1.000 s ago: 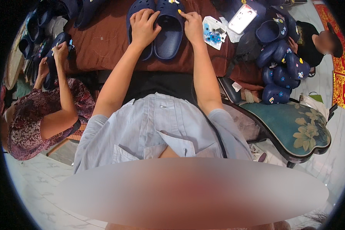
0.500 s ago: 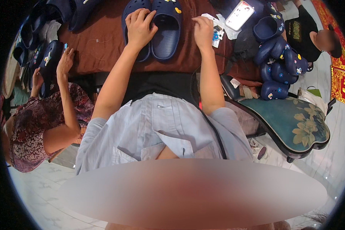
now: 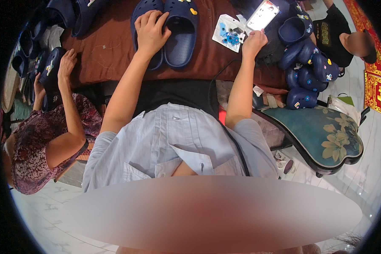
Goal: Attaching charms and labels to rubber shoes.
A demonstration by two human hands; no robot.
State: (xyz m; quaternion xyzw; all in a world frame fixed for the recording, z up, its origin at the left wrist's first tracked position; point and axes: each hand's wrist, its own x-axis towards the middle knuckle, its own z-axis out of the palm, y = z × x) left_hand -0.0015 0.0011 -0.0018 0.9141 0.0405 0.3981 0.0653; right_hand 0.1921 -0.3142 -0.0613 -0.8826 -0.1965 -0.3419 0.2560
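Two navy clogs lie side by side on the brown cloth. My left hand [image 3: 150, 36] grips the left clog [image 3: 157, 62], its bent fingers over the edge of the upper. The right clog [image 3: 180, 47] has small yellow and white charms on its upper. My right hand [image 3: 254, 42] is closed at the lower end of a lit phone [image 3: 263, 15], overlapping its edge. What its fingers hold, if anything, is hidden. Beside it on the cloth lies a clear and white packet [image 3: 229, 33] with blue flower-like charms.
More navy clogs are piled at right [image 3: 307, 78] and far left [image 3: 60, 15]. A person in patterned clothing [image 3: 34, 148] handles a clog [image 3: 51, 70] at left. Someone in black [image 3: 332, 36] is at right. A green flowered chair seat [image 3: 321, 135] stands right of me.
My right hand has moved right, off the charm packet to the phone's lower end. The packet now shows fully. My left hand stays on the left clog. The neighbour's hand has shifted slightly.
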